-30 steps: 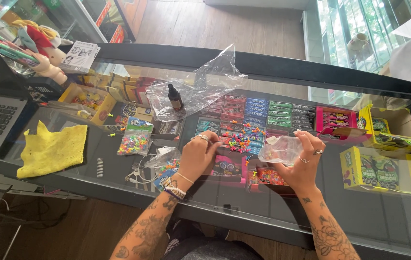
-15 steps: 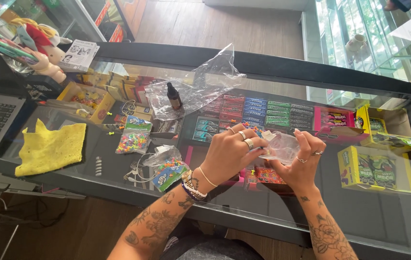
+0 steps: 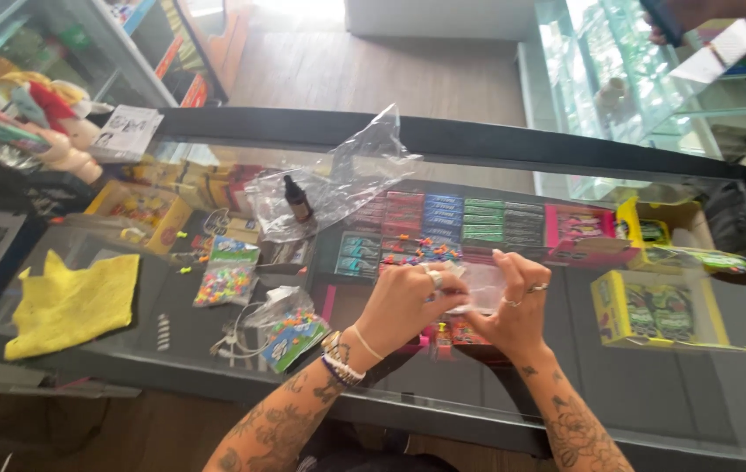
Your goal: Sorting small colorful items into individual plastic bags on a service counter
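Small clear plastic bag (image 3: pixel 482 287) is above the glass counter (image 3: pixel 653 393), near its front middle, and both hands hold it between them. On the counter's left side lie a yellow cloth (image 3: pixel 71 301) and a packet of colourful beads (image 3: pixel 226 278). Left hand (image 3: pixel 399 306) pinches the bag's left edge with closed fingers, and right hand (image 3: pixel 517 306) grips its right side.

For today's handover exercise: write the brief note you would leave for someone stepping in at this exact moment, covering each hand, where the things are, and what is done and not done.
Left hand and right hand: both grip one small clear bag, held just above the glass counter.
Nearby: bag of coloured beads, dropper bottle on a crumpled clear plastic sheet, yellow cloth.
Done: small bag is in hand.
Not visible: whether it is open, sealed, or what it holds.
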